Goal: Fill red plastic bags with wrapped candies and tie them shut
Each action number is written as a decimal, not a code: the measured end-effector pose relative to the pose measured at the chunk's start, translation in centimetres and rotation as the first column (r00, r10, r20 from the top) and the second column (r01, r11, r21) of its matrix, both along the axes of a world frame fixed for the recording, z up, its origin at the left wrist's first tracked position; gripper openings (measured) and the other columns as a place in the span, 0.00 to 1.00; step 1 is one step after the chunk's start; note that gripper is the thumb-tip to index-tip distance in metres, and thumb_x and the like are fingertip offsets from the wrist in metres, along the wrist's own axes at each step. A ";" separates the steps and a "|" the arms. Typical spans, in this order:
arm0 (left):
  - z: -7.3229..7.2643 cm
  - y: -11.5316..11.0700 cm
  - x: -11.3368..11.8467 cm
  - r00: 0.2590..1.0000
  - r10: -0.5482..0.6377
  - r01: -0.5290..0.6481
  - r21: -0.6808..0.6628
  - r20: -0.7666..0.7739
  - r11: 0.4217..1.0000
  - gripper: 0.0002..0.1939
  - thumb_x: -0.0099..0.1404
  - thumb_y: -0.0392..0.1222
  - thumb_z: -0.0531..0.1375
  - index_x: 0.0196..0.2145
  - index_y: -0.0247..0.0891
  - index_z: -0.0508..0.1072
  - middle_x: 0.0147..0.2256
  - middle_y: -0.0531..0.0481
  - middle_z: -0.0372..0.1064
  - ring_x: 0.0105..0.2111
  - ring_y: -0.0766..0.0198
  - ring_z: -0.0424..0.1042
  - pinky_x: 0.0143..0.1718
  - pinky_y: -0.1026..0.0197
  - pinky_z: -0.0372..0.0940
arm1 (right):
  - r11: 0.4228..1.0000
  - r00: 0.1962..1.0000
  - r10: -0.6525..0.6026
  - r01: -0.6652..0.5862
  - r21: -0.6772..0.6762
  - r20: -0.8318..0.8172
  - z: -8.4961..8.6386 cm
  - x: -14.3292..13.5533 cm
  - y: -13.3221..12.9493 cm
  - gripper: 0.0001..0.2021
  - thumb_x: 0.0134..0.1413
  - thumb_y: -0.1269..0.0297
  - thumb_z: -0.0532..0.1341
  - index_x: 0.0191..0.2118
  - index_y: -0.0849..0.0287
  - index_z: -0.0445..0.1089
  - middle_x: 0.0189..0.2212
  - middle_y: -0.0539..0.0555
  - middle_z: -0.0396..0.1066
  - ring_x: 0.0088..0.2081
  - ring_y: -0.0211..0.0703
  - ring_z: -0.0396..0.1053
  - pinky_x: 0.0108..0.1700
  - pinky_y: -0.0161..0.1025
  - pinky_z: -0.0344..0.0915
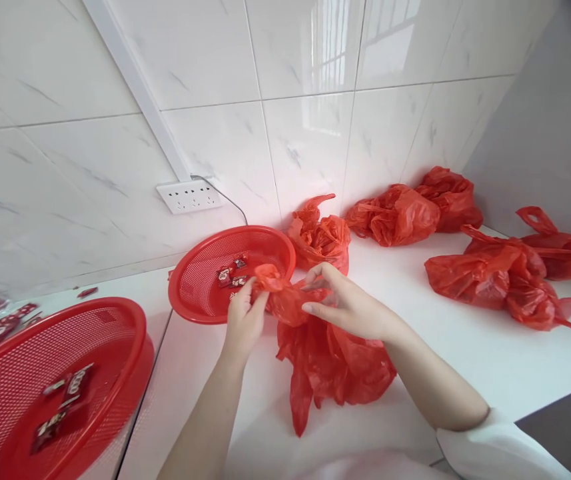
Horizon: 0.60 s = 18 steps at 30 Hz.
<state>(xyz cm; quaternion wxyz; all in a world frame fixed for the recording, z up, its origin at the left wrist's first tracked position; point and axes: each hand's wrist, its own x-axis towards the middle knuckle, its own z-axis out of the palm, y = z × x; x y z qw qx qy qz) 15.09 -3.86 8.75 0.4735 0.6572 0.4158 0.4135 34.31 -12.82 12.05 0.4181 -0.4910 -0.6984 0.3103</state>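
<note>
My left hand (246, 312) pinches the gathered top of a red plastic bag (290, 303) between thumb and fingers. Beside it, my right hand (348, 303) curves around the bag's other side, thumb and fingers apart with red plastic between them. Under my hands, more crumpled red plastic (335, 367) lies on the white counter; whether it is part of the same bag I cannot tell. Just behind my left hand stands a red mesh basket (190, 267) with a few small wrapped sweets (224, 277) in it.
A larger red basket (130, 333) at the left holds a few wrapped packets (72, 387). Patterned red packaging (2, 330) lies behind it. Filled red bags (395, 215) line the tiled wall, and more tied bags (495, 273) sit at the right. A socket strip (188, 197) is on the wall.
</note>
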 end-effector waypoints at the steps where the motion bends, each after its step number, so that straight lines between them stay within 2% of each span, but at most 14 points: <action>1: -0.3 0.6 -0.3 0.994 0.088 -0.087 -0.015 0.058 0.996 0.20 0.63 0.53 0.57 0.48 0.39 0.71 0.46 0.44 0.73 0.43 0.54 0.74 0.38 0.58 0.70 | 1.000 0.999 -0.012 0.013 -0.027 0.045 -0.2 0.1 -0.1 0.11 0.57 0.59 0.59 0.44 0.55 0.60 0.46 0.55 0.68 0.48 0.45 0.67 0.44 0.42 0.67; 3: -0.6 1.6 -1.1 0.953 0.252 -0.253 -0.020 0.166 0.967 0.20 0.63 0.54 0.57 0.48 0.41 0.71 0.47 0.46 0.73 0.44 0.56 0.74 0.38 0.61 0.70 | 0.984 0.969 0.131 -0.101 -0.147 0.210 -0.7 0.6 -0.2 0.10 0.54 0.58 0.61 0.39 0.55 0.62 0.38 0.52 0.71 0.38 0.44 0.70 0.37 0.40 0.68; 4: -0.7 2.0 -1.4 0.926 0.313 -0.316 -0.021 0.213 0.948 0.20 0.63 0.55 0.57 0.48 0.42 0.72 0.47 0.46 0.73 0.45 0.57 0.73 0.40 0.61 0.70 | 0.960 0.927 0.223 -0.155 -0.233 0.302 -1.0 0.9 -0.1 0.09 0.52 0.57 0.62 0.36 0.55 0.64 0.34 0.51 0.71 0.34 0.44 0.69 0.35 0.40 0.67; 5: -0.8 2.3 -1.7 0.902 0.354 -0.360 -0.025 0.249 0.933 0.20 0.63 0.55 0.57 0.47 0.42 0.72 0.47 0.47 0.73 0.46 0.57 0.73 0.41 0.62 0.69 | 0.934 0.879 0.285 -0.164 -0.318 0.383 -1.2 1.3 0.1 0.09 0.51 0.56 0.62 0.33 0.55 0.66 0.31 0.51 0.72 0.31 0.43 0.69 0.32 0.40 0.66; 6: -0.8 2.4 -2.0 0.887 0.374 -0.380 -0.034 0.272 0.924 0.19 0.62 0.55 0.57 0.46 0.43 0.72 0.47 0.47 0.73 0.46 0.58 0.73 0.42 0.62 0.69 | 0.917 0.842 0.285 -0.101 -0.385 0.457 -1.4 1.7 0.4 0.08 0.51 0.56 0.62 0.31 0.55 0.67 0.29 0.51 0.72 0.29 0.44 0.69 0.31 0.40 0.66; 8: -0.6 2.6 -2.4 0.874 0.379 -0.382 -0.053 0.303 0.923 0.19 0.62 0.55 0.57 0.47 0.44 0.72 0.47 0.48 0.73 0.46 0.58 0.73 0.41 0.61 0.70 | 0.892 0.788 0.127 0.176 -0.417 0.603 -1.8 2.7 1.2 0.06 0.52 0.58 0.60 0.30 0.54 0.70 0.27 0.52 0.73 0.28 0.45 0.69 0.33 0.44 0.67; 9: -0.4 2.6 -2.6 0.869 0.374 -0.375 -0.061 0.323 0.925 0.19 0.62 0.55 0.57 0.47 0.45 0.72 0.47 0.49 0.73 0.45 0.58 0.73 0.41 0.61 0.70 | 0.857 0.748 0.023 0.327 -0.398 0.664 -2.0 3.3 1.8 0.06 0.52 0.60 0.59 0.30 0.54 0.71 0.27 0.53 0.74 0.28 0.47 0.70 0.36 0.47 0.67; 11: 0.1 2.6 -2.8 0.846 0.362 -0.361 -0.079 0.392 0.929 0.17 0.62 0.53 0.58 0.46 0.46 0.72 0.46 0.51 0.73 0.44 0.59 0.73 0.41 0.61 0.70 | 0.748 0.636 -0.148 0.573 -0.335 0.757 -2.5 4.8 2.9 0.07 0.52 0.64 0.59 0.35 0.58 0.73 0.31 0.59 0.75 0.33 0.55 0.72 0.44 0.61 0.64; 12: 0.4 2.6 -3.0 0.827 0.358 -0.354 -0.094 0.433 0.931 0.15 0.61 0.52 0.59 0.45 0.46 0.72 0.45 0.52 0.73 0.44 0.60 0.73 0.41 0.61 0.70 | 0.695 0.578 -0.205 0.655 -0.298 0.790 -2.8 5.7 3.4 0.10 0.52 0.65 0.59 0.38 0.61 0.73 0.35 0.65 0.75 0.38 0.61 0.72 0.46 0.69 0.59; 14: 1.0 2.6 -3.2 0.798 0.352 -0.332 -0.131 0.488 0.934 0.12 0.60 0.50 0.61 0.40 0.44 0.73 0.41 0.54 0.74 0.42 0.61 0.72 0.40 0.61 0.70 | 0.602 0.444 -0.325 0.778 -0.179 0.835 -3.4 7.5 4.1 0.15 0.53 0.65 0.58 0.45 0.67 0.71 0.45 0.74 0.71 0.48 0.71 0.67 0.48 0.78 0.49; 16: 1.4 2.7 -3.4 0.802 0.321 -0.270 -0.174 0.503 0.947 0.11 0.59 0.50 0.61 0.37 0.43 0.73 0.40 0.54 0.74 0.40 0.60 0.73 0.39 0.60 0.70 | 0.521 0.288 -0.481 0.853 0.006 0.828 -4.1 9.2 4.3 0.17 0.55 0.66 0.56 0.50 0.67 0.68 0.51 0.74 0.66 0.56 0.71 0.60 0.51 0.78 0.44; 18: 1.5 2.6 -3.5 0.823 0.245 -0.150 -0.219 0.512 0.964 0.13 0.60 0.52 0.60 0.38 0.43 0.72 0.41 0.52 0.74 0.41 0.57 0.73 0.39 0.57 0.70 | 0.462 0.172 -0.615 0.870 0.175 0.770 -4.5 10.5 4.2 0.16 0.57 0.66 0.53 0.49 0.64 0.68 0.54 0.70 0.66 0.60 0.66 0.55 0.54 0.76 0.44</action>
